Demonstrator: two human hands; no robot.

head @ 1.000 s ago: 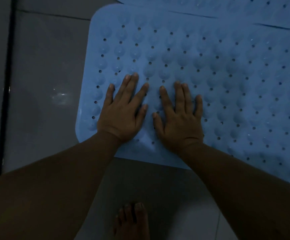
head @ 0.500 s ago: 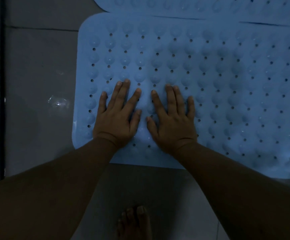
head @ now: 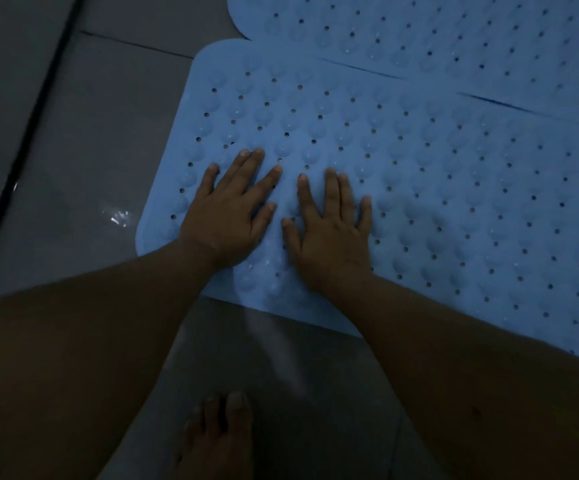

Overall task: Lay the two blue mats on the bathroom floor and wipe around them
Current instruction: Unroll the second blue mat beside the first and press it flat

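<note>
Two blue mats down on the bathroom floor [head: 83,161], grey tile, dim light. Near mat [head: 402,188] lies flat, rounded corner toward the left, surface covered in raised bumps and small round holes. Far mat [head: 454,39] sits just beyond it, same pattern; the long edges meet along a thin dark seam, can't tell if they overlap. Two hands, both flat on the near mat close to its front-left corner. Left hand [head: 227,216]: palm down, fingers straight and spread, pressing the mat. Right hand [head: 331,237]: same, palm down, fingers spread, thumb out toward the left hand; the two thumbs are near each other, not touching. Nothing pinched or gripped by either. One bare foot [head: 218,441] on the tile below the mat edge, between the forearms. One wet glint [head: 116,216] on the tile just left of the near mat. No containers visible.
</note>
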